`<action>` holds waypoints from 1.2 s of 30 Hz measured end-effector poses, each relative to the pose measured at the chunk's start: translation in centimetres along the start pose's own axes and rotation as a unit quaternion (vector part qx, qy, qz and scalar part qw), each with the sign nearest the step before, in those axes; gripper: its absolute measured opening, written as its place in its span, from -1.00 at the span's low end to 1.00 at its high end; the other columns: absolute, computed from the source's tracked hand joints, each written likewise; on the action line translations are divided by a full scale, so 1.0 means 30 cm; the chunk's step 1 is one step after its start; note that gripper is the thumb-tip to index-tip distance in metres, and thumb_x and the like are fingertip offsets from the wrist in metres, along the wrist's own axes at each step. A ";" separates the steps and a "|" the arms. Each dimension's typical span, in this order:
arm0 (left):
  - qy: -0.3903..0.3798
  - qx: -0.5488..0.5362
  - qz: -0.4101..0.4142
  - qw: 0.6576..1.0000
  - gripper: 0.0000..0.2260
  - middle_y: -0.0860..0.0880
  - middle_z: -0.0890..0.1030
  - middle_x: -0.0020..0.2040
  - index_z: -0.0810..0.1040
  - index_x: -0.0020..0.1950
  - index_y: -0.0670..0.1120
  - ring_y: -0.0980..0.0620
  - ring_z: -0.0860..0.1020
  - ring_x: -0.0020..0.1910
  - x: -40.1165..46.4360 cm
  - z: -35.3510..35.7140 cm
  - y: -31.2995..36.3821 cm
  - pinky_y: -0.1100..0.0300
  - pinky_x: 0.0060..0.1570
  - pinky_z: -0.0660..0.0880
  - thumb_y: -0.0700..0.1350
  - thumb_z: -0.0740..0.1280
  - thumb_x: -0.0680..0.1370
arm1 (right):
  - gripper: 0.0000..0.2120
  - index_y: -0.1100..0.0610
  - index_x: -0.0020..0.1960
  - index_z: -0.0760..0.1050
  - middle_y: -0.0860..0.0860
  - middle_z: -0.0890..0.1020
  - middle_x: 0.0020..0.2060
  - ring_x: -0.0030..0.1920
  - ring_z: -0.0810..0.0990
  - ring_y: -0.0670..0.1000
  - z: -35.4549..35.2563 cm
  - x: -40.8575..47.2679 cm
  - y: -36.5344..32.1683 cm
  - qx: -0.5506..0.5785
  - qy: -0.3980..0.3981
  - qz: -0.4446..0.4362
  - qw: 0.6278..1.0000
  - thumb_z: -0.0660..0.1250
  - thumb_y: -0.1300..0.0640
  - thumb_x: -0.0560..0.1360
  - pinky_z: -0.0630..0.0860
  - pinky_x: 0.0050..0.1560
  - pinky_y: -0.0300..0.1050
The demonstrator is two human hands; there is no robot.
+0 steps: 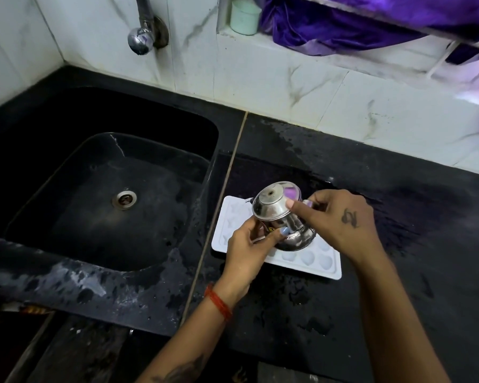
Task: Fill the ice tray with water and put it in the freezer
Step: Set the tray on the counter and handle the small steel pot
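Tipping a small rounded stainless-steel pot (281, 219) bottom-up over a white plastic ice tray with heart- and star-shaped cells (310, 261), the person worked with both hands clamped on the vessel. The left hand (245, 244) curled around the lower side near the mouth, thumb across the steel, apparently to steer the rim over the cells. The right hand (340, 219) held the upper side, fingertips pressed near the base, which seemed to set the tilt and control how fast water came out. No stream could be made out, since the mouth of the pot was hidden behind the left hand.

The tray lay flat on the black stone surface (398, 217), just beside the black sink (108, 189), probably so that spills stayed close to the basin and the tray stayed level while filling. Wet patches showed on the surface around it. A chrome tap (140, 40) hung from the tiled wall above the sink, and purple cloth (343, 23) draped over a ledge behind. Filling appeared under way; the freezer was not in view.
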State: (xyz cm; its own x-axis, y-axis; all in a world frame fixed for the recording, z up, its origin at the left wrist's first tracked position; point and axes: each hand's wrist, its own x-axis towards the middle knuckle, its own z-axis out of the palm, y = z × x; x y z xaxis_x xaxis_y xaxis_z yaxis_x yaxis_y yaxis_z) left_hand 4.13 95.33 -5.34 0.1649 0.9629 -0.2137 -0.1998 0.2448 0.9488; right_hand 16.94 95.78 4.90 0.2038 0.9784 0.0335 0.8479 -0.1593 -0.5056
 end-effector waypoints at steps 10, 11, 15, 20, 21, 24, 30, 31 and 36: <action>0.045 0.080 0.049 0.995 -0.65 -0.07 0.62 0.06 0.60 0.13 -0.05 0.12 0.61 0.00 0.014 -0.005 0.011 0.35 -0.03 0.53 -0.09 0.53 0.37 | -0.64 0.07 -0.38 0.60 0.04 0.66 -0.41 -0.21 0.66 0.08 0.031 -0.006 0.058 0.162 -0.011 0.093 0.982 0.42 -0.23 0.31 0.58 -0.01 0.14; 0.045 0.088 0.053 0.994 -0.63 -0.08 0.60 0.08 0.60 0.13 -0.05 0.11 0.61 0.01 0.016 -0.004 0.012 0.33 -0.02 0.53 -0.08 0.54 0.36 | -0.62 0.06 -0.36 0.61 0.04 0.66 -0.41 -0.20 0.66 0.09 0.031 -0.011 0.060 0.177 -0.009 0.099 0.979 0.42 -0.27 0.27 0.58 -0.01 0.16; 0.020 0.091 0.045 0.995 -0.51 -0.08 0.64 0.07 0.61 0.13 0.01 0.11 0.63 0.02 0.017 0.003 0.012 0.26 0.03 0.55 0.14 0.51 0.24 | -0.62 0.06 -0.35 0.61 0.04 0.66 -0.41 -0.21 0.66 0.09 0.024 -0.023 0.064 0.182 0.012 0.102 0.978 0.42 -0.27 0.28 0.58 -0.02 0.14; -0.006 0.077 0.021 0.997 -0.74 0.06 0.69 -0.07 0.60 0.03 0.06 0.25 0.63 -0.06 0.011 0.017 0.019 0.43 -0.08 0.49 -0.11 0.52 0.38 | -0.63 0.11 -0.35 0.58 0.02 0.64 -0.42 -0.30 0.61 0.00 -0.003 -0.029 0.052 0.093 0.024 0.073 0.993 0.38 -0.19 0.39 0.42 -0.27 -0.16; -0.011 0.073 0.017 0.997 -0.75 0.08 0.70 -0.09 0.60 0.02 0.06 0.27 0.63 -0.08 0.010 0.020 0.019 0.44 -0.09 0.48 -0.13 0.50 0.39 | -0.62 0.11 -0.35 0.58 0.00 0.63 -0.44 -0.33 0.58 -0.03 -0.009 -0.031 0.047 0.073 0.023 0.069 0.995 0.37 -0.19 0.40 0.37 -0.31 -0.19; -0.016 0.071 0.006 0.997 -0.72 0.04 0.70 -0.05 0.62 0.08 -0.03 0.18 0.64 -0.02 0.010 0.029 0.011 0.27 0.02 0.53 -0.10 0.50 0.39 | -0.63 0.06 -0.38 0.55 -0.06 0.59 -0.48 -0.38 0.53 -0.12 -0.018 -0.030 0.040 0.024 0.031 0.059 0.998 0.34 -0.21 0.41 0.32 -0.38 -0.23; -0.027 0.064 -0.015 0.997 -0.70 0.02 0.70 -0.03 0.60 0.12 -0.06 0.17 0.65 -0.05 0.015 0.046 0.009 0.33 -0.12 0.48 -0.07 0.49 0.41 | -0.63 0.07 -0.33 0.56 -0.06 0.59 -0.50 -0.42 0.54 -0.14 -0.032 -0.029 0.033 -0.021 0.031 0.037 0.999 0.32 -0.20 0.43 0.34 -0.41 -0.22; -0.030 0.066 -0.018 0.997 -0.71 0.02 0.70 -0.03 0.60 0.12 -0.05 0.17 0.65 -0.04 0.016 0.048 0.010 0.34 -0.12 0.48 -0.07 0.48 0.41 | -0.64 0.07 -0.32 0.56 -0.07 0.59 -0.52 -0.44 0.53 -0.17 -0.035 -0.028 0.031 -0.025 0.030 0.038 0.999 0.32 -0.20 0.44 0.33 -0.41 -0.22; -0.029 0.072 -0.017 0.997 -0.72 0.01 0.70 -0.03 0.61 0.09 -0.06 0.13 0.65 -0.01 0.018 0.056 0.004 0.24 0.04 0.54 -0.08 0.49 0.41 | -0.63 0.08 -0.31 0.57 -0.04 0.60 -0.47 -0.38 0.56 -0.07 -0.033 -0.020 0.040 -0.043 0.031 0.040 0.998 0.32 -0.22 0.43 0.39 -0.34 -0.20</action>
State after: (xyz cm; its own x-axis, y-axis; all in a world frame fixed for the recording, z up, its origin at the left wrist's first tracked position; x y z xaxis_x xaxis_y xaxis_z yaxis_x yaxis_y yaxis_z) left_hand 5.82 95.70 -4.94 0.2250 0.9451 -0.2371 -0.0523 0.2547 0.9656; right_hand 18.31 94.88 5.12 0.2997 0.9527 0.0513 0.8659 -0.2490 -0.4339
